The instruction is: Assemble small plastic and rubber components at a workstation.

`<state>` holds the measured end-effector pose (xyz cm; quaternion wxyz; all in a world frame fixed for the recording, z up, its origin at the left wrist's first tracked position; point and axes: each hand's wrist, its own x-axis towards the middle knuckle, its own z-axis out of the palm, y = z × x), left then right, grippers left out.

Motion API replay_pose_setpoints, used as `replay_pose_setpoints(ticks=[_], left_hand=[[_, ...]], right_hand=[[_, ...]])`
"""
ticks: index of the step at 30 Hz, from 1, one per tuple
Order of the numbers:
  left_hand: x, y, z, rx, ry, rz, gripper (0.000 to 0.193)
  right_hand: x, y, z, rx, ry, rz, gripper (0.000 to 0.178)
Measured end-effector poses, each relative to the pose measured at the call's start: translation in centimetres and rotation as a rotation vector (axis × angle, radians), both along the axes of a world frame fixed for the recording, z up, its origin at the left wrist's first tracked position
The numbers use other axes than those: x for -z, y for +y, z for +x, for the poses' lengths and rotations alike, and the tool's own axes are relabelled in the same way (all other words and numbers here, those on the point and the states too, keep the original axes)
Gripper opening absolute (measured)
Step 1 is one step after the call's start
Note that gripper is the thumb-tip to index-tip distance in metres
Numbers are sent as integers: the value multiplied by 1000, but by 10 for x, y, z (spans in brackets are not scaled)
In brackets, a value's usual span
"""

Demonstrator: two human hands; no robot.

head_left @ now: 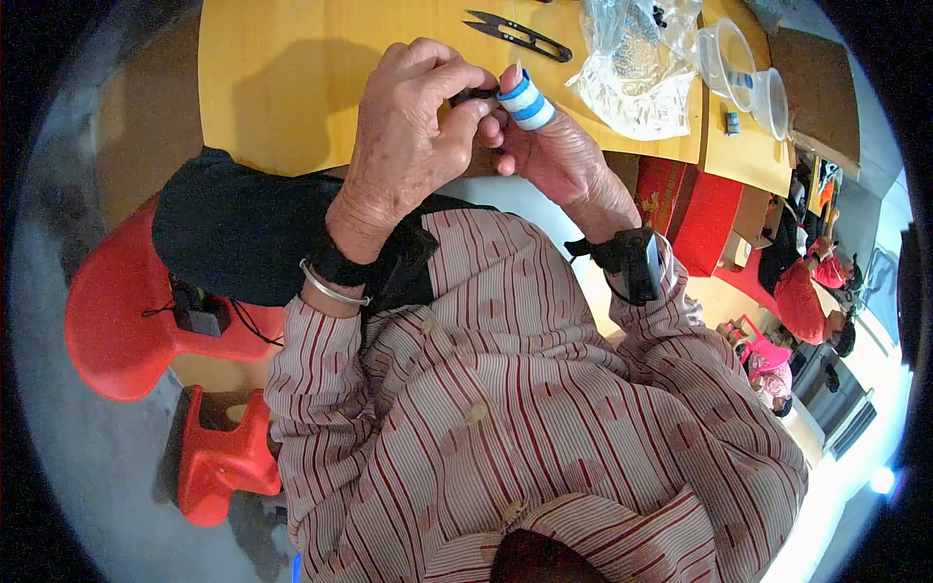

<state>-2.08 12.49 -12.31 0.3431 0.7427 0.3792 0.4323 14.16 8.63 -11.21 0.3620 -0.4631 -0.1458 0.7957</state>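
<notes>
Above the yellow table's near edge, my left hand point(408, 131) pinches a small dark piece point(472, 95) between thumb and fingers. My right hand point(562, 160) meets it from the other side, fingers curled in. Its thumb is wrapped in blue-and-white striped tape point(528, 103) and rests against the dark piece's end. The piece is mostly covered by fingers, so its kind does not show. Beyond my hands lies a pair of black thread snips point(520, 36), with nobody touching it.
A clear plastic bag point(637, 83) lies on the yellow table point(282, 97), right of the snips. Clear plastic tubs point(729, 58) and a small blue roll point(732, 123) sit farther right. Red stools point(121, 311) stand at left. Other people point(809, 291) are at far right.
</notes>
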Motion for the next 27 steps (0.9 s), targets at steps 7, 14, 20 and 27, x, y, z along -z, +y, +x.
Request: replay_pose_setpoints(ticks=[7,14,20,27], left_hand=[[1,1,-1,22,-28,-79,13],[1,0,-3,40,-24,-124,14],[2,0,-4,50,-2,-98,14],[2,0,-6,63,-37,-144,14]], right_hand=[[-2,6,2,-68,-43,-15,51],[-5,6,-2,-91,-231,29,54],[-5,6,-4,-96,-274,55,54],[-3,3,-16,24,-265,98,52]])
